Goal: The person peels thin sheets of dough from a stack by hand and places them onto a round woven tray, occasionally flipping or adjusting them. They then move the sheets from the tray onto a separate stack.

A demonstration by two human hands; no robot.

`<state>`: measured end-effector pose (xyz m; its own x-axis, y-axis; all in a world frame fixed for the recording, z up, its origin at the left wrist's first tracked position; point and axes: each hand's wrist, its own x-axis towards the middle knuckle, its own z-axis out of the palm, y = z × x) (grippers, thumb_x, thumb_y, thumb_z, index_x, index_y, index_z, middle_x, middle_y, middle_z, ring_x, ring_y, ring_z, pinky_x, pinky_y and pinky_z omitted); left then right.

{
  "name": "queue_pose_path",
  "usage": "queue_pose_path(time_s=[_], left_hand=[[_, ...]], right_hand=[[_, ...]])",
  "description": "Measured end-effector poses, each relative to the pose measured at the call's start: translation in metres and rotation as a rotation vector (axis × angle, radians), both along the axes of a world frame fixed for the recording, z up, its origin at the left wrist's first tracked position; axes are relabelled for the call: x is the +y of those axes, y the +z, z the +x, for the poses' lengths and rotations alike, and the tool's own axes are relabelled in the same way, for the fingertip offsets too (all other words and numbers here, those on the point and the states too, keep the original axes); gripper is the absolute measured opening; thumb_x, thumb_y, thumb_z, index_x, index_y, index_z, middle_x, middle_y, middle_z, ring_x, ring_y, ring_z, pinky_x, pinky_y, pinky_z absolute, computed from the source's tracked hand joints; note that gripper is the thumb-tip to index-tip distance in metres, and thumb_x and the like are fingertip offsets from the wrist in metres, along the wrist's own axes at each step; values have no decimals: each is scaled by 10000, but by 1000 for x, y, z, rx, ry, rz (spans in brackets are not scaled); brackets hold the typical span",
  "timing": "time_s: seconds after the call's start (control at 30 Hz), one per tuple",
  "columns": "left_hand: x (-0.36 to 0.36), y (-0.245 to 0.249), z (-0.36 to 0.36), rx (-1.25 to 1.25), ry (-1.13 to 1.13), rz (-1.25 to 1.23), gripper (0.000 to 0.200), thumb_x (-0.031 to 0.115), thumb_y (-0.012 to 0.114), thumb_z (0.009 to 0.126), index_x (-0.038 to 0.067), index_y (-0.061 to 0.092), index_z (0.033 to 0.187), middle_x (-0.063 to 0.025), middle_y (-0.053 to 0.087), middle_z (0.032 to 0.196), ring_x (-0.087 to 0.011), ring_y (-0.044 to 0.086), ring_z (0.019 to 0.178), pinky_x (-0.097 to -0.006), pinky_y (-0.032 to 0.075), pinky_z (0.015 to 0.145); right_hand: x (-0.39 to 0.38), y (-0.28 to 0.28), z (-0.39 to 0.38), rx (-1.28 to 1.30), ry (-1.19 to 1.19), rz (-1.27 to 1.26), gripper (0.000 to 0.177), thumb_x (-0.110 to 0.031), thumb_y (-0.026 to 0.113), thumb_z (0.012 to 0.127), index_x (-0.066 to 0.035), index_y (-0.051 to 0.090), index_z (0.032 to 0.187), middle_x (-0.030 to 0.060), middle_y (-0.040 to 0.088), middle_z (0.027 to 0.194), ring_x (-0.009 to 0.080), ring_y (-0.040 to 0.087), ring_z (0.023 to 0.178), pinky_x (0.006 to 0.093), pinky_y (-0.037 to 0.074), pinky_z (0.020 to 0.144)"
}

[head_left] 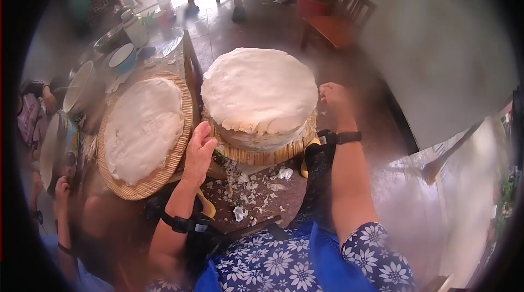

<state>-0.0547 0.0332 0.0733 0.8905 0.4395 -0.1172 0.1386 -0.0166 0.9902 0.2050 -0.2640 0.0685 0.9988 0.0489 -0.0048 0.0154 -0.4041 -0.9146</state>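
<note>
A thick stack of round, pale dough-like sheets (259, 90) rests on a woven straw mat (256, 156) in front of me. My left hand (201, 151) is at the stack's left edge, fingers somewhat apart, with nothing visible in it. To the right of the stack, my right hand (334, 95) has its fingers curled in; whether they hold anything is hidden. On the left, a round woven tray (185, 112) carries a single pale flat sheet (143, 128) and lies close to my left hand.
White scraps (245, 185) litter the floor below the stack. Bowls (123, 57) stand on the table at the upper left, with other people's hands (63, 188) at the far left. A wooden chair (333, 30) and red tub (314, 5) are behind.
</note>
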Motion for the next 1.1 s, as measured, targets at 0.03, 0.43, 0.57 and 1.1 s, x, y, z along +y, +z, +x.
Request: queue_pose_path(time_s=[0.03, 0.43, 0.57, 1.1], left_hand=[[-1, -5, 5, 1, 24, -18, 603, 94, 532, 841, -2, 317, 1396, -171, 393, 1381, -196, 468, 1137, -307, 413, 929], [4, -37, 32, -45, 120, -321, 641, 123, 556, 833, -5, 283, 1399, -112, 460, 1221, -133, 526, 941, -274, 449, 800], [7, -40, 33, -98, 131, -378, 619, 77, 553, 837, -23, 287, 1387, -84, 483, 1138, -127, 539, 887, -264, 465, 764], [13, -30, 48, -273, 125, -747, 250, 105, 571, 884, 38, 511, 1117, -78, 609, 953, -181, 602, 808, -322, 504, 750]], right_hand=[[-2, -6, 5, 7, 13, -30, 160, -143, 570, 754, -23, 672, 784, 42, 627, 633, 122, 586, 521, 263, 471, 537], [4, -17, 12, 159, 60, 151, 76, -130, 672, 743, -69, 627, 753, -10, 536, 579, 92, 492, 476, 247, 350, 421], [15, 1, -3, 196, 6, 304, 131, -152, 702, 750, -85, 616, 821, -21, 538, 623, 85, 482, 500, 233, 338, 427], [18, -18, 5, 133, -28, 319, 71, -142, 679, 758, -122, 616, 783, -35, 532, 609, 70, 452, 483, 234, 324, 420]])
